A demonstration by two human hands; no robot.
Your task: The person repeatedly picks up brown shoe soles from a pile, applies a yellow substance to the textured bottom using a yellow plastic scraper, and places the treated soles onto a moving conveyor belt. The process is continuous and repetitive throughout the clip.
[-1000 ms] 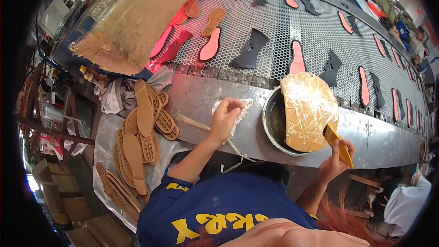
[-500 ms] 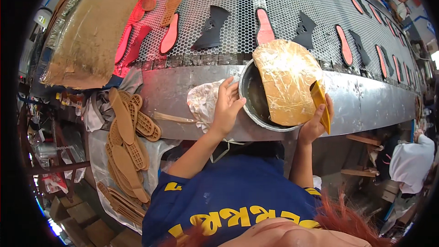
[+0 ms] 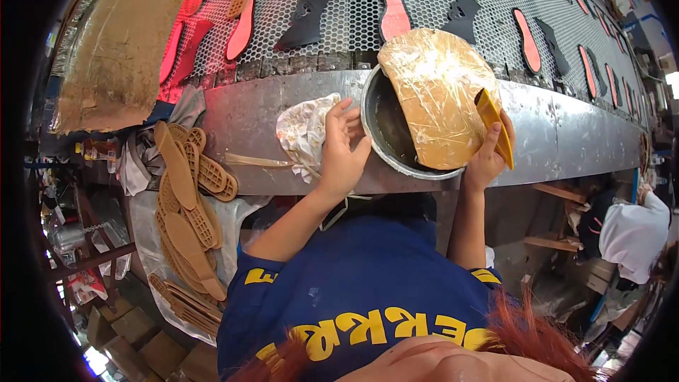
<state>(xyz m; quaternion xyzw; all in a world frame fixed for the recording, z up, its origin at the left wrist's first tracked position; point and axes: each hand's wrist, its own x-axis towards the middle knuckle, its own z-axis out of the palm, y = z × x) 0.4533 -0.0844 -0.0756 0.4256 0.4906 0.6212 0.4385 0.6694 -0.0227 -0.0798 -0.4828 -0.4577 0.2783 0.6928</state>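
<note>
A round metal bowl (image 3: 382, 157) stands on the metal ledge in front of me. A tan board wrapped in clear film (image 3: 442, 120) lies over its right part, and the left part shows a dark inside. My left hand (image 3: 344, 152) is beside the bowl's left rim, fingers apart and slightly curled, holding nothing; whether the thumb touches the rim, I cannot tell. In my right hand (image 3: 488, 159), at the bowl's right side, is a flat yellow tool (image 3: 503, 145), tilted against the board's edge. Its exact kind does not show.
Beyond the metal ledge (image 3: 559, 131), a mesh conveyor carries pink insoles (image 3: 394, 14) and black shoe uppers (image 3: 308, 18). Left of my hand lie a stained cloth (image 3: 304, 127) and a wooden-handled brush (image 3: 254, 161). Tan soles (image 3: 187, 240) pile at the left. Someone in white (image 3: 636, 240) is at the right.
The whole view has shifted, so the scene sits higher in it. My left hand has slipped slightly nearer to me along the bowl's rim. My right hand still holds the yellow tool.
</note>
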